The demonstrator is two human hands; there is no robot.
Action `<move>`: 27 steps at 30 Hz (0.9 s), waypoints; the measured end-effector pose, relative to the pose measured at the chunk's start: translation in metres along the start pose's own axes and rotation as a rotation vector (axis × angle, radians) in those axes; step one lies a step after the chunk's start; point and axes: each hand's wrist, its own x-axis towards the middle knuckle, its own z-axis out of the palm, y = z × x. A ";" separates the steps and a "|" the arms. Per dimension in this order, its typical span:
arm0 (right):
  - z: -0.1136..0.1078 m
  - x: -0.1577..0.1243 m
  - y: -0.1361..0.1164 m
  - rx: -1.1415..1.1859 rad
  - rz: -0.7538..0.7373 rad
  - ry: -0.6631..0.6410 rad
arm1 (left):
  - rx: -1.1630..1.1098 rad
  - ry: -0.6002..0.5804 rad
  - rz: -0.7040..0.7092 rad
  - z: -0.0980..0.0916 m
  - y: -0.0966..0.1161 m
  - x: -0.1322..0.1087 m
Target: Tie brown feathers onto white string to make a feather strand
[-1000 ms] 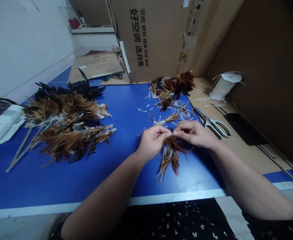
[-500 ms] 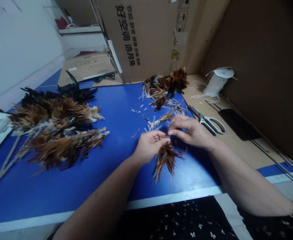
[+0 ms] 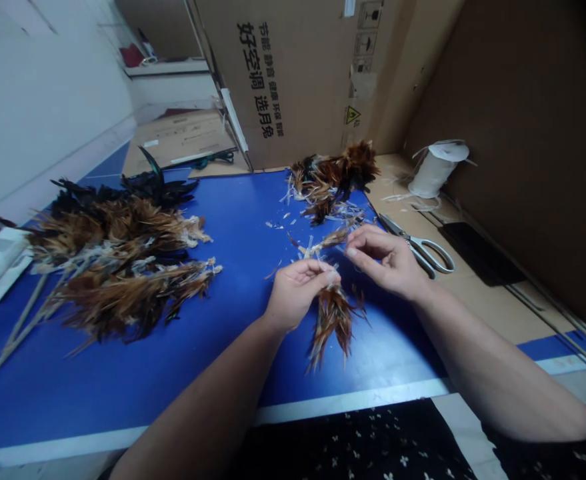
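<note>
My left hand [image 3: 297, 291] is closed around the quill ends of a small bunch of brown feathers [image 3: 331, 321], which hangs down toward me over the blue table [image 3: 123, 373]. My right hand [image 3: 389, 259] hovers just right of and above the bunch, thumb and fingers pinched together; what they pinch is too fine to make out. A loose brown feather [image 3: 329, 238] lies just beyond both hands.
A big heap of brown and black feathers on sticks [image 3: 113, 260] lies at the left. A smaller feather pile [image 3: 333, 175] sits at the far middle. Scissors [image 3: 423, 248] and a white thread spool [image 3: 435, 171] lie at the right. A large cardboard box [image 3: 293, 73] stands behind.
My right hand has drawn away from the left, up and to the right. The left hand keeps hold of the feather bunch in about the same place.
</note>
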 end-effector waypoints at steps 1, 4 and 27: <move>0.000 -0.001 -0.001 0.020 0.015 -0.057 | -0.002 -0.002 0.007 0.000 0.000 0.000; 0.003 -0.003 -0.003 0.054 0.049 -0.166 | 0.013 -0.010 0.016 0.000 0.001 0.000; 0.002 -0.003 0.000 0.056 -0.156 -0.284 | -0.063 0.021 0.075 -0.006 -0.002 0.002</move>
